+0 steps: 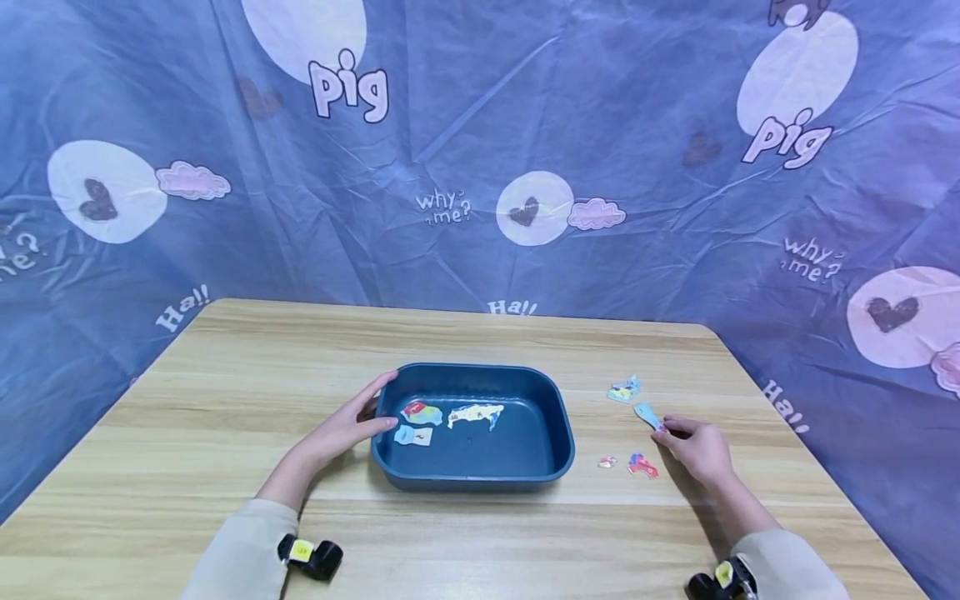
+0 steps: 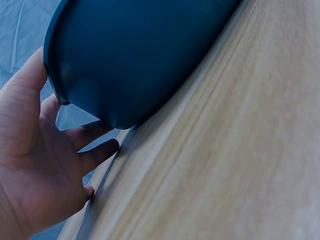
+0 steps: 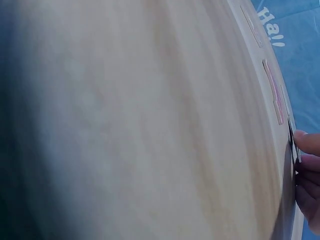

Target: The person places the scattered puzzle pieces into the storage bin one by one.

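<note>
A: While the head view is up — left hand (image 1: pixel 341 429), what's the grip doing?
B: Released. Fingers straight, laid against the left end wall of the blue tray (image 1: pixel 557 433), thumb up at the rim. The left wrist view shows the same: open palm on the tray's outer wall, nothing held.
A: Tray position?
B: Middle of the wooden tabletop (image 1: pixel 225 392). Three puzzle pieces lie flat in it: a red-and-green piece (image 1: pixel 421 412), a pale one just below it (image 1: pixel 414 436), and a long yellowish one (image 1: pixel 475 414) toward the centre.
A: Right hand (image 1: pixel 697 450)?
B: Well right of the tray. Fingertips pinch one end of a light-blue puzzle piece (image 1: pixel 647 414); the piece's far end points away from the hand. In the right wrist view it's a thin edge between fingertips at the frame's border.
A: Loose pieces?
B: A multicoloured piece (image 1: pixel 624 389) beyond the pinched one, a red-and-blue piece (image 1: pixel 642 466) just left of the right hand, and a tiny piece (image 1: pixel 607 462) beside that. All flat on the tabletop.
A: Backdrop?
B: Blue printed cloth (image 1: pixel 480 150).
</note>
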Available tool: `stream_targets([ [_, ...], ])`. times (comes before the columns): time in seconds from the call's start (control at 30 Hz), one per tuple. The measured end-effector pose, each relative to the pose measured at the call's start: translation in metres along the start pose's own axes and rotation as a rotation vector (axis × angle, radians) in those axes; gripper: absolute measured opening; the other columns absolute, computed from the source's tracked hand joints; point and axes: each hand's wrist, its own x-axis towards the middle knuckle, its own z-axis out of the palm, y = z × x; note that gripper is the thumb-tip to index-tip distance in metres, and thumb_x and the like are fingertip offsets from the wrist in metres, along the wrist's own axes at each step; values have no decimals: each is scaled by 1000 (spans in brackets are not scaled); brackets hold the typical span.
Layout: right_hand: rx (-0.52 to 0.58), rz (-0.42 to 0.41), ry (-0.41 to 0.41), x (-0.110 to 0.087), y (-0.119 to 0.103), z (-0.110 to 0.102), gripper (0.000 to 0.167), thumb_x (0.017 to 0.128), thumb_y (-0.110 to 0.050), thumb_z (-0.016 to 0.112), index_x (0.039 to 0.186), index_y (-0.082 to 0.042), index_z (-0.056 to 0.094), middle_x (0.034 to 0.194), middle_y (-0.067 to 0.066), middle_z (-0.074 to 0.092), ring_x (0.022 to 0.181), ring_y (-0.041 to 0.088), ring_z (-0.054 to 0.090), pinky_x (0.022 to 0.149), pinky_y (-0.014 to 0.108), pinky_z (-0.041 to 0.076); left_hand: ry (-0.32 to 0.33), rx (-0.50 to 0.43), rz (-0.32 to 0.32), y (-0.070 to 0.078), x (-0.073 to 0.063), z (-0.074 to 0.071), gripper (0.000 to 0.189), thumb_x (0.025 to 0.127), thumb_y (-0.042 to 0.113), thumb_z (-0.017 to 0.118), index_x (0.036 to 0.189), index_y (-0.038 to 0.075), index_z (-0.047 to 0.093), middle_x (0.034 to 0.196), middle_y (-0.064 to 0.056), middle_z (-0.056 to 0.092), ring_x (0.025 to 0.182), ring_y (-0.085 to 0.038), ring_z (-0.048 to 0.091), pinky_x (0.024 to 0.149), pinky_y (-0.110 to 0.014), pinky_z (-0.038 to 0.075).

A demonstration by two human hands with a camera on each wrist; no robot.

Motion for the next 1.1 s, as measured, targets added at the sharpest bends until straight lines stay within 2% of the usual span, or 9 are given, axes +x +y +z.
stream_targets([
  [0.13, 6, 11, -15, 0, 1, -2, 32, 78, -19, 63, 97, 7, 62, 99, 22, 58, 94, 37, 51, 73, 40, 39, -3, -2, 8, 0, -1, 1, 64, 84, 26, 57, 136, 33, 20, 139, -11, 19, 122, -32, 25, 96, -52, 16],
  [0.3, 18, 49, -52, 2, 2, -5, 36, 80, -23, 61, 101, 7, 61, 98, 22, 59, 84, 28, 53, 62, 30, 40, -3, -8, 8, -1, 0, 1, 64, 84, 26, 57, 136, 33, 20, 139, -11, 20, 122, -32, 25, 96, -51, 16],
  [0.5, 53, 72, -74, 5, 2, -9, 42, 81, -28, 59, 104, 7, 59, 101, 23, 57, 95, 33, 49, 71, 35, 38, -9, -22, 2, 3, -1, 1, 64, 84, 23, 56, 136, 32, 19, 140, -12, 18, 122, -33, 24, 96, -51, 16],
  [0.7, 94, 80, -74, 6, -1, -13, 47, 82, -32, 58, 105, 8, 57, 103, 25, 55, 99, 36, 47, 76, 42, 37, -19, -18, 8, 24, -11, 2, 68, 84, 26, 57, 138, 21, 17, 138, -18, 18, 121, -36, 24, 95, -52, 17],
  [0.8, 101, 61, -55, 8, -2, -14, 45, 82, -30, 58, 105, 8, 57, 101, 24, 57, 98, 37, 48, 78, 45, 36, -17, -17, 0, 30, -14, 3, 67, 84, 26, 56, 138, 20, 17, 138, -17, 19, 121, -35, 25, 96, -51, 17],
  [0.93, 104, 32, -41, 11, -4, -15, 44, 83, -30, 57, 106, 8, 57, 100, 23, 57, 97, 37, 50, 78, 46, 36, -11, -8, -4, 32, -15, 3, 66, 84, 25, 56, 138, 19, 18, 138, -17, 19, 122, -35, 24, 96, -51, 16],
  [1.1, 138, 33, -62, 12, -10, -19, 47, 83, -31, 57, 110, 8, 54, 104, 24, 55, 100, 38, 47, 80, 47, 36, -6, -9, -6, 28, -14, 3, 67, 84, 26, 56, 138, 21, 18, 139, -16, 19, 122, -35, 24, 96, -51, 16],
])
